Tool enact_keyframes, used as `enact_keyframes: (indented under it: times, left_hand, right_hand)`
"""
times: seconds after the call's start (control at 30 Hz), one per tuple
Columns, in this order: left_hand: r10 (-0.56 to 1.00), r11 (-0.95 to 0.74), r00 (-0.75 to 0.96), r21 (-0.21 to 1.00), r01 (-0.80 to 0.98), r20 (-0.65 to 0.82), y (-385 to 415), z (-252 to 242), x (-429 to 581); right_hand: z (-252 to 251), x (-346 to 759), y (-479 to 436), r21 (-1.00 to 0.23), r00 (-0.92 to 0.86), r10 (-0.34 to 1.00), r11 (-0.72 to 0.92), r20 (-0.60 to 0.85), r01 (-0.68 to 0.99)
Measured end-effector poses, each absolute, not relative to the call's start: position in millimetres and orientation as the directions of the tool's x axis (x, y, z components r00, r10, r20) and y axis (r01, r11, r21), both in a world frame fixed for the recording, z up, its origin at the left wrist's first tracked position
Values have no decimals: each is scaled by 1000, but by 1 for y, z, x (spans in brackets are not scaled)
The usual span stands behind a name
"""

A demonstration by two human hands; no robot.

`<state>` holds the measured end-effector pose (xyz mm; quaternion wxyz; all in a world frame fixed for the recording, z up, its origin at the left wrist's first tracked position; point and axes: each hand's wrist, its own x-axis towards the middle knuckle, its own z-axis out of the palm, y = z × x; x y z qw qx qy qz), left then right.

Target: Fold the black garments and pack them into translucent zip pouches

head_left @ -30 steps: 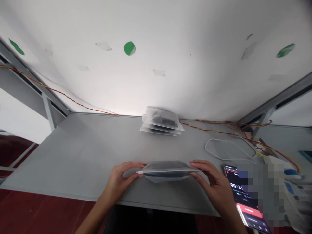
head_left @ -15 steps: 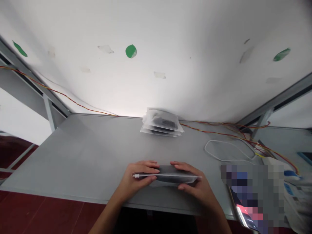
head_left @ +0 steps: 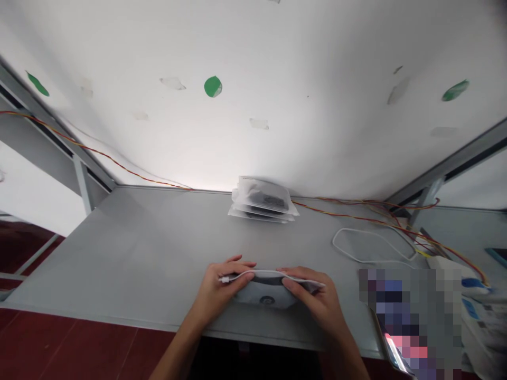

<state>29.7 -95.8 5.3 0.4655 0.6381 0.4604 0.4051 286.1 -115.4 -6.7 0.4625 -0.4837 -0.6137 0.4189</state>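
Note:
Near the table's front edge, a frosted zip bag (head_left: 253, 299) is held between both hands, its white zip edge facing up. My left hand (head_left: 219, 287) pinches the edge close to the white slider, thumb in front and fingers behind. On the other end, my right hand (head_left: 315, 293) grips the same edge with the thumb on the near side. The edge bows away from me in the middle. A round dark mark shows on the bag's front; something dark inside is only partly visible. Further back, a stack of similar frosted zip bags (head_left: 263, 199) with dark contents lies against the wall.
The grey table (head_left: 130, 253) meets a white wall with green stickers (head_left: 213, 86). Red-yellow twisted wires (head_left: 336, 212) run along the back. To the right lie a white cable loop (head_left: 356, 258), a phone (head_left: 396, 353) partly under a blurred patch, and white packages (head_left: 485, 316).
The bag has tilted, so more of its front and the round mark show. Its straight zip edge now bends away from me, and both thumbs have moved up to it.

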Motion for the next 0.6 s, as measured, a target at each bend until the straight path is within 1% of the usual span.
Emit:
enact_keyframes:
  times: [0.1, 0.17, 0.23, 0.27, 0.33, 0.37, 0.4, 0.47, 0.5, 0.53, 0.6]
  left_hand:
    - [967, -86, 254, 949, 304, 7, -76, 13, 24]
    - [970, -103, 241, 933, 344, 19, -62, 18, 22]
    - [981, -155, 174, 903, 402, 91, -55, 23, 24]
    - [980, -193, 122, 872, 449, 154, -57, 26, 28]
    - [954, -271, 55, 765, 584, 296, -72, 28, 37]
    - [934, -301, 53, 699, 649, 353, -84, 28, 42]
    - [922, -323, 77, 646, 692, 379, -98, 26, 47]
    - [909, -363, 147, 568, 739, 390, -126, 19, 54]
    - [901, -386, 185, 531, 755, 392, -137, 14, 56]
    - [896, -399, 211, 501, 768, 391, -146, 8, 56]
    - [901, -389, 220, 472, 791, 375, -156, -4, 52]
  right_hand:
    - [6, 291, -117, -945, -198, 980, 88, 26, 314]
    - [8, 292, -118, -926, -247, 967, 41, -57, 375]
    - [2, 292, -119, -911, -263, 955, -16, -136, 412]
    - [-4, 290, -120, -908, -243, 957, -46, -160, 416]
    - [-17, 286, -122, -917, -148, 973, -110, -179, 384]
    - [-23, 284, -123, -928, -73, 981, -143, -179, 345]
    - [-28, 281, -126, -938, 0, 984, -172, -181, 300]
    - [-31, 274, -133, -948, 81, 980, -198, -183, 250]
    - [-30, 271, -138, -946, 67, 981, -194, -182, 261]
    - [-27, 268, -143, -938, 11, 983, -177, -182, 296]
    - [-19, 261, -153, -911, -178, 966, -104, -189, 399]
